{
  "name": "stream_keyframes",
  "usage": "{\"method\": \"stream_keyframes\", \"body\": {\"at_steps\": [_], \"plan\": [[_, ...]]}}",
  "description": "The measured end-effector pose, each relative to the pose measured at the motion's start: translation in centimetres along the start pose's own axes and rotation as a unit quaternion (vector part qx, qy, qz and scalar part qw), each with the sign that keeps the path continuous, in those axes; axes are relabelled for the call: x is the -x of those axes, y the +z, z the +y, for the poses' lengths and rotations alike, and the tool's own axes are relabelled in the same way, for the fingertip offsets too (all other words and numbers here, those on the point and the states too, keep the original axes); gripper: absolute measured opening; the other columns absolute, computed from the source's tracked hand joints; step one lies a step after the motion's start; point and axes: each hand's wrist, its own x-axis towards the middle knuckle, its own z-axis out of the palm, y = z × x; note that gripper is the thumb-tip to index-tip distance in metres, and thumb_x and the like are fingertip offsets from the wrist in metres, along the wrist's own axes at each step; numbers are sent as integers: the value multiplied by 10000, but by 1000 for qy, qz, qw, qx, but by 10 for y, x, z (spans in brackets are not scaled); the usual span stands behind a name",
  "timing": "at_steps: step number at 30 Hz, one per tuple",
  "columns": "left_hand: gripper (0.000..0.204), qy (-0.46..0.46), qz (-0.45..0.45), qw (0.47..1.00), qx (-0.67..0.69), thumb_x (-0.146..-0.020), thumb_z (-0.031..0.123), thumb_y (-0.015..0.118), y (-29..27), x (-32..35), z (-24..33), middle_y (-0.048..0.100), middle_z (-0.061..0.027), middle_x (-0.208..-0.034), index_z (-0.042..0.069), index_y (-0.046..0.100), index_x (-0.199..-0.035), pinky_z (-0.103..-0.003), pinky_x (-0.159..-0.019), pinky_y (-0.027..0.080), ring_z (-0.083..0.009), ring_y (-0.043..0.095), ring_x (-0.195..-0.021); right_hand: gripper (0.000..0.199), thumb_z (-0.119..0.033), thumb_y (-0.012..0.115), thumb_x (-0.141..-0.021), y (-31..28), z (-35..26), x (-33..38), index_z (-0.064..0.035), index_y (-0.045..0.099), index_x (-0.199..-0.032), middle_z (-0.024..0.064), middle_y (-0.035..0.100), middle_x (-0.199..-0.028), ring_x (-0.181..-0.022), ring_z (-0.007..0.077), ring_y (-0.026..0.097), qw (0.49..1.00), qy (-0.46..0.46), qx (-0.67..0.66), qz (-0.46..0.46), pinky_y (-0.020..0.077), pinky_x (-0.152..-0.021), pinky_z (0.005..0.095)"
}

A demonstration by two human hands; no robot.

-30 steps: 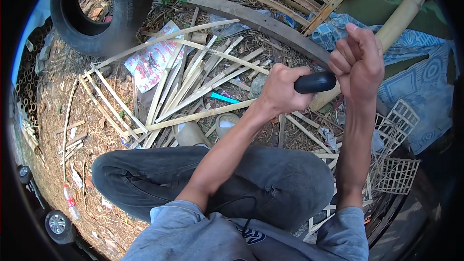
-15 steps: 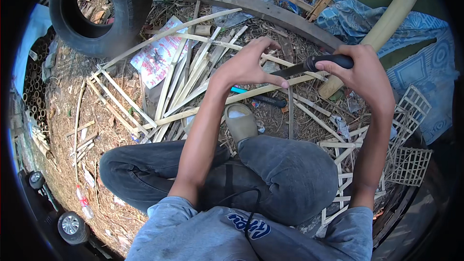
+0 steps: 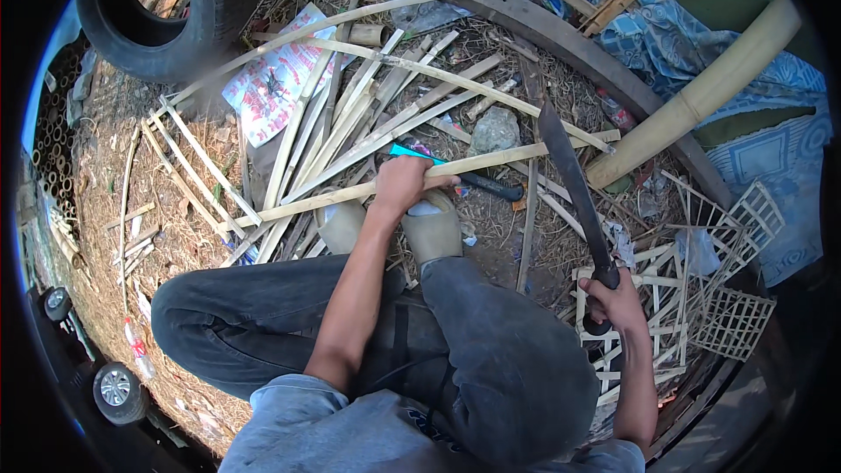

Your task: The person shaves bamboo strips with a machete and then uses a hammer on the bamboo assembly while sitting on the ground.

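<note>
My left hand [image 3: 401, 186] is closed around a long split bamboo strip [image 3: 504, 157] just in front of my shoes, its thumb lying along the strip. In my right hand [image 3: 618, 302] is a machete [image 3: 574, 180], gripped by its black handle. The dark blade points away from me, and its upper part passes across the strip's right end in this view; whether they touch I cannot tell. Beyond my left hand lies a tool with a black handle [image 3: 492, 186] and a bright cyan part [image 3: 415, 154]. A second, curved bamboo strip [image 3: 473, 86] stretches above the loose pieces.
Several loose bamboo slats [image 3: 350, 131] fan out over a printed sheet [image 3: 273, 92]. A stone [image 3: 496, 130] sits behind them. A thick bamboo pole [image 3: 701, 92] rests over a wooden beam [image 3: 517, 26] at right. Bamboo lattices [image 3: 734, 322] lie near my right arm; a tire [image 3: 162, 44] stands far left.
My left hand has come down and closed on the bamboo strip. My right hand has swung down toward my right knee with the machete, whose blade now points away from me.
</note>
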Motion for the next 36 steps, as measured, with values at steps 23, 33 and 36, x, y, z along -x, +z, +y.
{"method": "stream_keyframes", "body": {"at_steps": [23, 33, 36], "plan": [[648, 25, 64, 998, -2, -756, 709, 672, -7, -45, 9, 636, -148, -597, 70, 769, -796, -442, -595, 513, -348, 665, -619, 365, -382, 441, -1057, 114, -26, -182, -29, 517, -1008, 79, 538, -753, -639, 159, 526, 920, -164, -297, -197, 496, -661, 335], [626, -21, 92, 995, 20, -920, 649, 532, 2, -45, 6, 613, -168, -571, 88, 764, -769, -459, -583, 500, -365, 651, -600, 542, -532, 577, -985, 130, -21, -199, -99, 422, -698, -27, 373, -520, -372, 75, 344, 956, -109, -271, 1, 293, -360, 249], [650, -52, 113, 992, 18, -961, 631, 473, 8, -44, 9, 607, -173, -559, 99, 762, -723, -461, -581, 501, -371, 647, -591, 514, -458, 609, -990, 135, -5, -203, -90, 433, -677, -21, 392, -511, -382, 76, 371, 958, -170, -218, 71, 313, -370, 264]]}}
